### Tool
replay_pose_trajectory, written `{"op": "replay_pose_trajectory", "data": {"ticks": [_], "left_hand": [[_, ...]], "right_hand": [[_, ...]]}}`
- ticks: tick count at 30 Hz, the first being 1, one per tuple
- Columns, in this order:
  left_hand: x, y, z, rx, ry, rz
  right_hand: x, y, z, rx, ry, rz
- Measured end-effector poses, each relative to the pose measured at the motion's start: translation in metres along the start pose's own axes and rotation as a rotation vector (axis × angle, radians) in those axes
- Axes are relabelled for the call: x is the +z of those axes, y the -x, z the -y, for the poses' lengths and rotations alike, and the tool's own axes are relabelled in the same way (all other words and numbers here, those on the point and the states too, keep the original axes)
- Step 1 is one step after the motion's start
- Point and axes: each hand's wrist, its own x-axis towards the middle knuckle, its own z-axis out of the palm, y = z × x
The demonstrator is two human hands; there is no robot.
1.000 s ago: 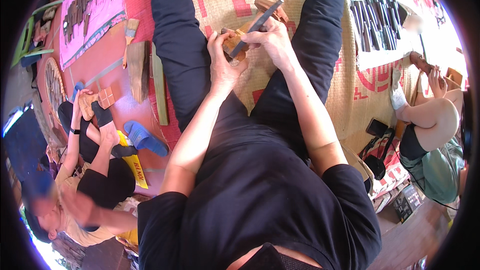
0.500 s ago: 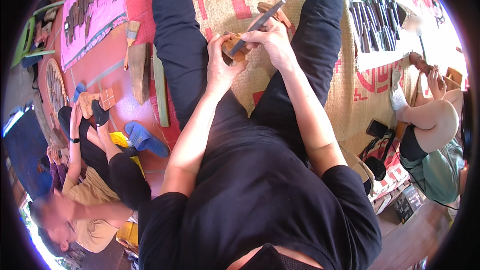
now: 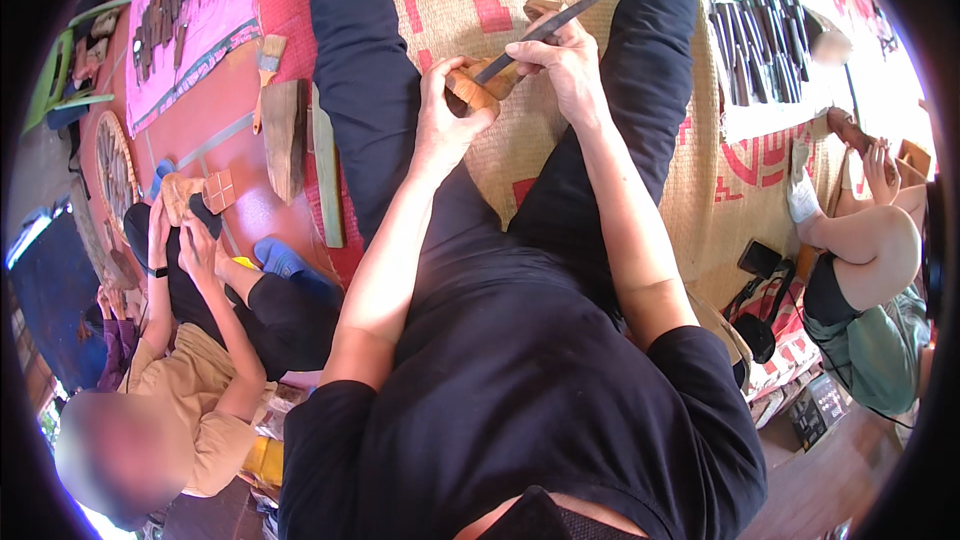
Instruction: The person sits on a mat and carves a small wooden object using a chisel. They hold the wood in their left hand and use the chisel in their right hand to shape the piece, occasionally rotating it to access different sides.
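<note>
A carved piece of brown wood is held between my legs, over the mat. My left hand is closed round its near left side, thumb below and fingers over the top. In my right hand I grip a dark, slim carving chisel, slanting down to the left, its lower end against the wood. More brown wood shows just beyond my right hand; whether it belongs to the same piece I cannot tell.
Rows of dark carving tools lie on a white cloth at right, others on a pink cloth at left. A brush, wooden block and blue slipper are left of my leg. People sit on both sides; the left one holds wood.
The chisel now lies flatter, its upper end farther right, and the wood has turned in my left hand. The person at left has brought a second hand to their wood piece.
</note>
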Motion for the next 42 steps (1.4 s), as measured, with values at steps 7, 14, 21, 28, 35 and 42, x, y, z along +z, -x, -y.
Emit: {"op": "replay_pose_trajectory", "data": {"ticks": [7, 14, 21, 28, 35, 42], "left_hand": [[-0.004, 0.000, -0.005, -0.091, 0.049, 0.007], [-0.004, -0.002, 0.002, -0.105, 0.124, 0.009], [-0.004, -0.002, 0.007, -0.111, 0.147, 0.023], [0.002, 0.003, 0.002, -0.115, 0.274, -0.005], [0.005, 0.002, 0.011, -0.017, 0.174, -0.022], [0.005, 0.001, 0.013, -0.041, 0.143, -0.029]], "right_hand": [[0.008, 0.005, -0.009, 0.007, -0.084, 0.065], [0.010, 0.006, 0.001, -0.057, -0.027, 0.027], [0.000, -0.003, -0.005, -0.082, -0.007, -0.004], [0.000, -0.003, -0.010, -0.042, -0.018, 0.021], [0.006, -0.007, -0.016, -0.092, -0.069, -0.039], [0.004, -0.006, -0.017, -0.039, -0.106, -0.016]]}}
